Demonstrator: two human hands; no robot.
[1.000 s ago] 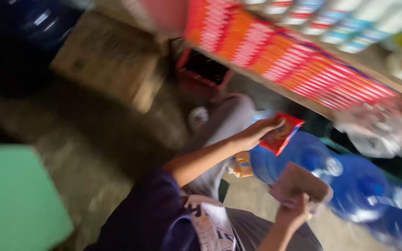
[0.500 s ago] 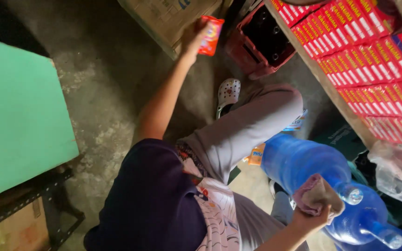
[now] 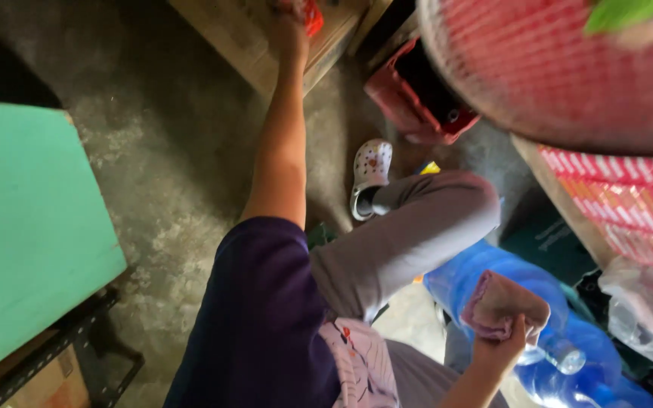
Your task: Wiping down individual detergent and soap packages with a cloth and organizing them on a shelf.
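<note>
My left hand reaches far forward, closed on a small red packet at the top edge of the view, over a brown cardboard box. My right hand stays low at the bottom right and grips a folded pinkish-brown cloth, just above a large blue water bottle. My bent knee in grey trousers lies between the two hands.
A red crate stands beside the box. At right, a shelf holds rows of red packets, with a blurred red mesh object close above. A green tabletop is on the left. A clear plastic bag sits by the bottles.
My left hand carried the red packet away from the shelf side and out to the cardboard box. The right hand kept the cloth near the blue bottles. The view tilted down.
</note>
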